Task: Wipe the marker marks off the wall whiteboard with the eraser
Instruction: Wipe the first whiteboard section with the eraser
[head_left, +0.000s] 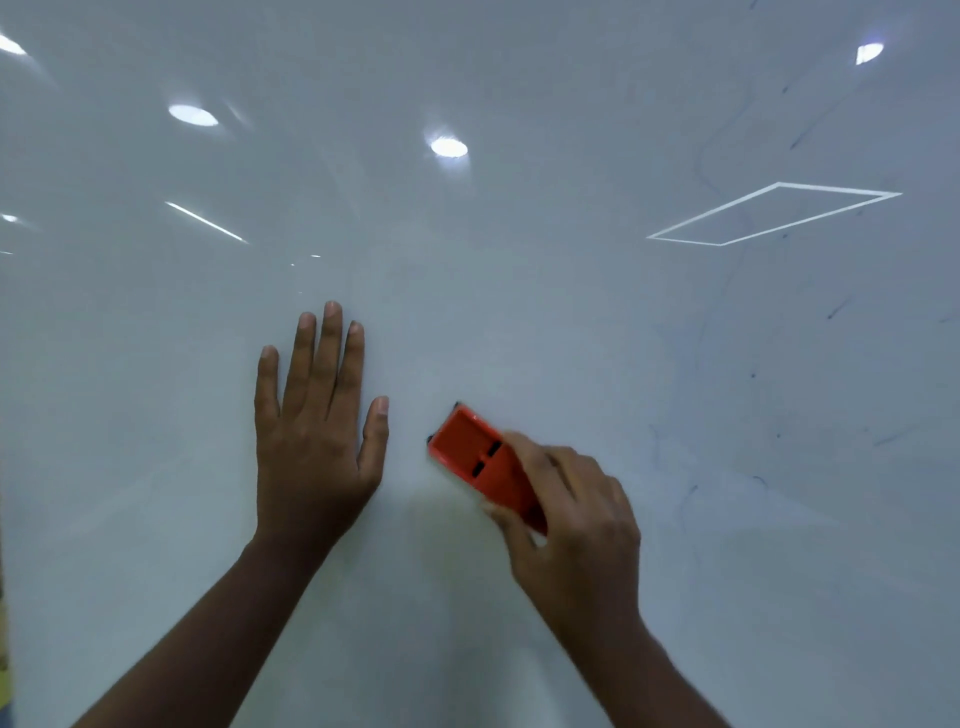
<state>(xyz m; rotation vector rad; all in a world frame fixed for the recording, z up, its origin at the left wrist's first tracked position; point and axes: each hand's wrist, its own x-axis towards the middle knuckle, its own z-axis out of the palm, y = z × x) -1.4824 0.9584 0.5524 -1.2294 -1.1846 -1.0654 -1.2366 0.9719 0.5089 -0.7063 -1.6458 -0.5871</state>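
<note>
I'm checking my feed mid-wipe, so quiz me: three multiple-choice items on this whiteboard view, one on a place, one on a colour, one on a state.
1. Where do most faint marker marks remain on the whiteboard?
A. under the left palm
B. to the right of the eraser
C. along the bottom edge

2. What colour is the eraser?
A. blue
B. black
C. orange-red

3. What is the left hand doing?
A. lying flat with straight fingers on the board
B. gripping the eraser
C. holding a marker

Answers:
1 B, thin dark strokes and smudges show on the right part of the board.
2 C, its plastic back is bright orange-red.
3 A, its fingers are spread straight against the surface, while the right hand has the grip on the eraser.
</note>
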